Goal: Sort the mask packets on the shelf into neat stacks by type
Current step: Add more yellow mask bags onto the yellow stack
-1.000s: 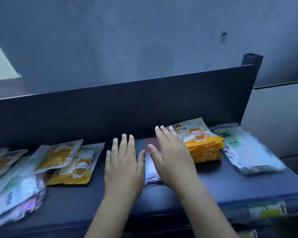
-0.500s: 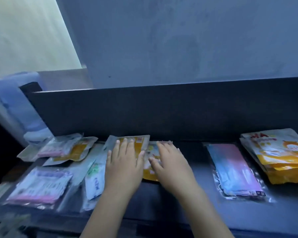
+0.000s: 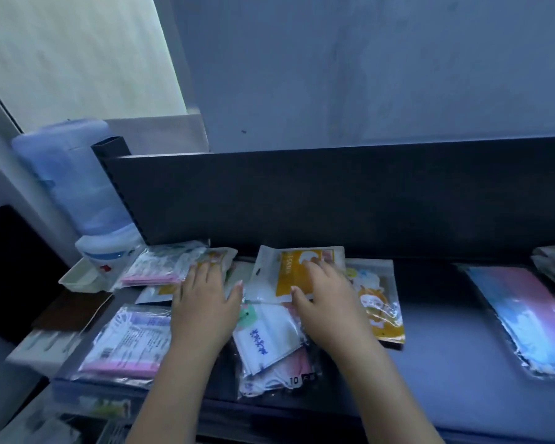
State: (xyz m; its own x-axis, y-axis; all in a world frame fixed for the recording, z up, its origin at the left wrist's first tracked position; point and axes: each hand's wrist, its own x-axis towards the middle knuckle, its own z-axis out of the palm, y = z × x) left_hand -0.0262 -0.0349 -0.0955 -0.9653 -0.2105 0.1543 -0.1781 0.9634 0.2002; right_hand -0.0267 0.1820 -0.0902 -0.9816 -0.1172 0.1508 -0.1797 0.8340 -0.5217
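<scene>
On the dark shelf (image 3: pixel 446 363), in its left half, the loose mask packets lie overlapped under and around both hands. The left hand (image 3: pixel 205 302) is released and flat, fingers straight and spread, palm down on the pile. The right hand (image 3: pixel 330 302) is likewise released, its straight fingers resting on a yellow-panelled packet (image 3: pixel 289 277) with the thumb along that packet's front edge.

That packet lies flat with its long axis left to right, parallel to the back panel (image 3: pixel 334 200). Just right of the right hand, partly under it, lies a yellow cartoon packet (image 3: pixel 378 309), long axis front to back. Between the wrists sits a white packet with blue script (image 3: pixel 263 341), skewed diagonally over pink masks in clear film. Left of the left hand, a clear packet with a pink band (image 3: pixel 125 344) lies near the shelf's front edge, and a similar one (image 3: pixel 161 267) lies at the rear.

Well apart to the right, a pink-to-blue packet (image 3: pixel 526 315) runs from rear left to front right (printing too blurred to read).
</scene>
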